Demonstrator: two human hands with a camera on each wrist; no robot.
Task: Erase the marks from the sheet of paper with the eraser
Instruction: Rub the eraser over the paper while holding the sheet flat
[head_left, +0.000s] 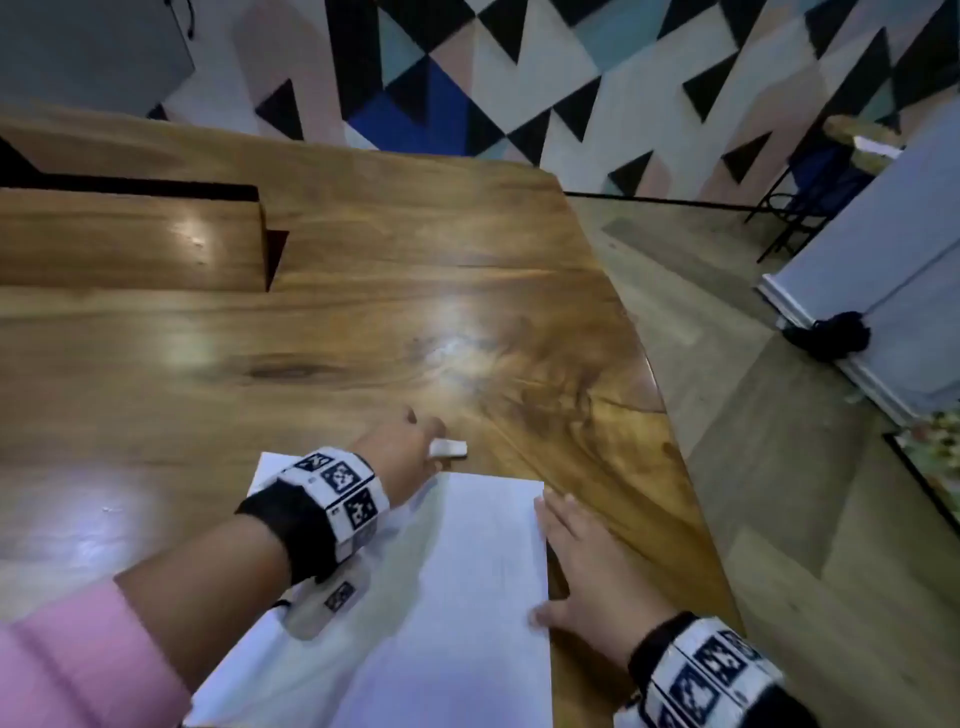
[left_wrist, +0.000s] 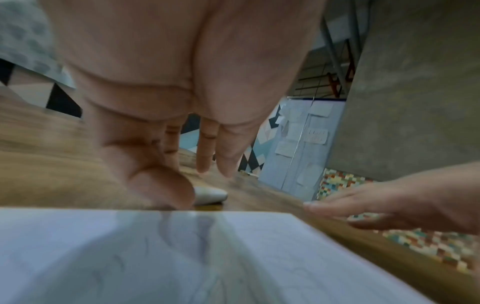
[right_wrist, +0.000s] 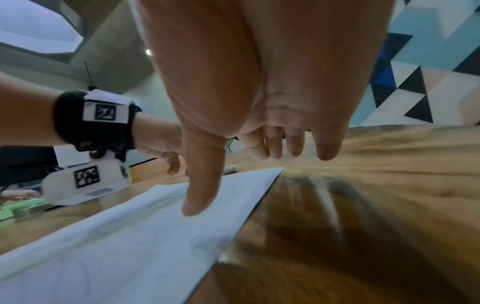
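Observation:
A white sheet of paper (head_left: 467, 597) lies on the wooden table (head_left: 363, 312), with faint pencil marks (left_wrist: 116, 265) on it. A small white eraser (head_left: 448, 448) lies on the wood just beyond the sheet's far edge. My left hand (head_left: 426, 441) reaches over the sheet with straight fingers. Its thumb (left_wrist: 168, 191) is right beside the eraser (left_wrist: 209, 195), and I cannot tell whether they touch. My right hand (head_left: 571, 551) lies flat along the sheet's right edge, with the thumb (right_wrist: 200, 195) over the paper (right_wrist: 130, 236) and the fingers on the wood.
The table's right edge (head_left: 670, 431) runs close to my right hand, with floor beyond it. A raised wooden block (head_left: 130, 244) sits at the back left. A white board (head_left: 883, 270) leans at the far right. A patterned wall stands behind.

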